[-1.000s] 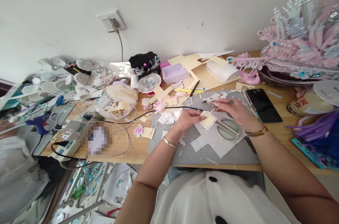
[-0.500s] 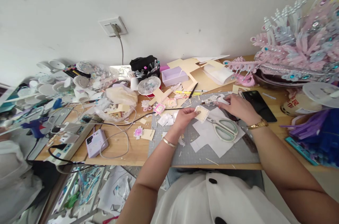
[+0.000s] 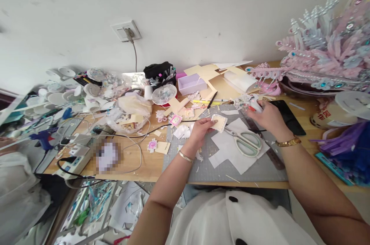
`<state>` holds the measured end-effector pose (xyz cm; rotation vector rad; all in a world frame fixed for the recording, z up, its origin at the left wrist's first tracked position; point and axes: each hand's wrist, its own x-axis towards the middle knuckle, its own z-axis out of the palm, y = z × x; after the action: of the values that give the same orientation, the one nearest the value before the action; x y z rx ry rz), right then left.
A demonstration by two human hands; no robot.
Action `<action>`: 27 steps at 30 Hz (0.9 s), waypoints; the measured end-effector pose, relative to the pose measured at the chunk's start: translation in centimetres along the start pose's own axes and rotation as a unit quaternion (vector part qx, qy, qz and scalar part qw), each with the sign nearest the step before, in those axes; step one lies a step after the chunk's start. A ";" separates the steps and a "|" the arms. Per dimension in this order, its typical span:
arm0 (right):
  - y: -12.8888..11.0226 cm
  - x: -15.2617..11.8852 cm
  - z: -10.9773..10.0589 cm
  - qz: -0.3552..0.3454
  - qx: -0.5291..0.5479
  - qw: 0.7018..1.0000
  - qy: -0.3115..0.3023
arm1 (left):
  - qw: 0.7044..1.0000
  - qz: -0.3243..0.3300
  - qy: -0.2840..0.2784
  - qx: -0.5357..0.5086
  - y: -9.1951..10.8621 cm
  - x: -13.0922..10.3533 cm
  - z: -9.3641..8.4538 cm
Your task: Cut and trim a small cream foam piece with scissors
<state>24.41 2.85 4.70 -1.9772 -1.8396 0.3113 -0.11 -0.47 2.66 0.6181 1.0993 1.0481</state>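
Between the thumb and fingers of my left hand [image 3: 201, 129] is a small cream card [image 3: 219, 123] with a pale, beaded-looking edge, held over the grey cutting mat [image 3: 199, 171]. My right hand [image 3: 267, 115] is wrapped round a white glue gun [image 3: 255, 104] with an orange-red trigger, at the mat's far right. Its nozzle is hard to make out against white scraps. Below the card, scissors [image 3: 247, 142] with pale green-and-white handles lie on a cut white sheet [image 3: 219, 150]. A dark ruler [image 3: 273, 154] lies to their right.
A phone [image 3: 287, 117] and a lidded cup [image 3: 326, 112] stand right of my right hand. Behind is a pink beaded headdress [image 3: 332, 56]. A lilac box [image 3: 192, 84], pens and card offcuts lie at the back. Left are a power strip [image 3: 73, 164], cables and a blue glue gun [image 3: 43, 139].
My right hand has closed round the white glue gun and lifted it slightly. The left hand keeps the card in nearly the same place. The view has shifted slightly.
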 end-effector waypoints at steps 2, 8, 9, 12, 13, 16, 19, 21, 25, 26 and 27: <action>-0.2 -0.6 0.1 -0.027 0.034 0.999 0.019 | 1.000 -0.004 0.003 0.006 -0.1 0.0 0.0; -1.6 -2.0 1.1 -0.064 -0.007 0.995 0.072 | 0.999 0.008 0.031 0.038 -0.3 0.0 0.0; -1.7 -2.1 1.2 -0.070 -0.020 0.994 0.079 | 0.999 0.009 0.032 0.042 -0.3 0.0 0.0; -1.9 -2.1 1.3 -0.075 -0.053 0.993 0.075 | 0.998 0.011 0.032 0.048 -0.3 0.0 0.1; -2.0 -2.1 1.2 -0.074 -0.062 0.993 0.072 | 0.998 0.012 0.032 0.050 -0.3 0.0 0.1; -2.1 -2.2 1.0 -0.078 -0.079 0.992 0.060 | 0.998 0.009 0.031 0.049 -0.2 -0.1 0.1; -2.3 -2.3 0.9 -0.088 -0.092 0.990 0.052 | 0.998 0.004 0.032 0.045 -0.2 -0.2 0.2; -2.4 -2.3 0.8 -0.095 -0.100 0.989 0.052 | 0.998 0.006 0.033 0.046 -0.2 -0.2 0.1; -2.4 -2.3 0.9 -0.103 -0.106 0.987 0.062 | 0.998 0.013 0.029 0.048 -0.4 -0.1 0.0; -2.3 -2.3 0.9 -0.106 -0.107 0.987 0.063 | 0.998 0.014 0.029 0.048 -0.4 -0.1 0.0; -2.3 -2.4 0.9 -0.109 -0.108 0.986 0.063 | 0.998 0.015 0.030 0.049 -0.5 -0.1 0.0</action>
<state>21.69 0.75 4.67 -1.8575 -2.0547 -0.0803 0.05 -0.73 2.31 0.6865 1.2022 1.0502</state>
